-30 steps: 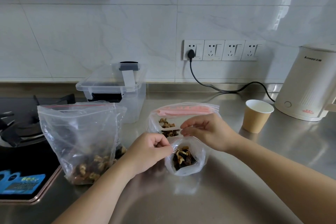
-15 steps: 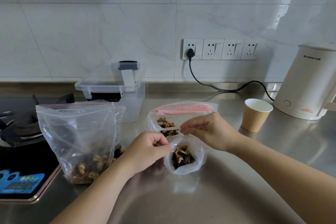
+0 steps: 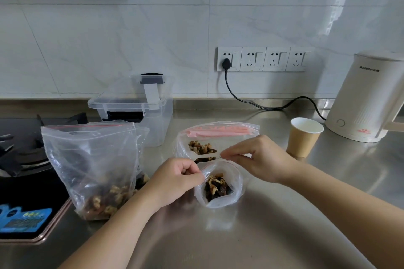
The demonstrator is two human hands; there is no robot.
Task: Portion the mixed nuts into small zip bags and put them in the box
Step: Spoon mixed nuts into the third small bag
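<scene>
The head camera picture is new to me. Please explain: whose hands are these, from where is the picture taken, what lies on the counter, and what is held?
There is no machine here. A person wears a camera on the head, so the single picture looks forward and down at that person's own two bare hands.

The left hand and the right hand each pinch the rim of a small zip bag, which has mixed nuts inside and whose mouth is open.

On the steel counter stand a large bag of nuts at the left, a clear plastic box with its lid on behind it, another zip bag with nuts behind the hands, a paper cup and a white kettle. A stove is at the far left.
</scene>
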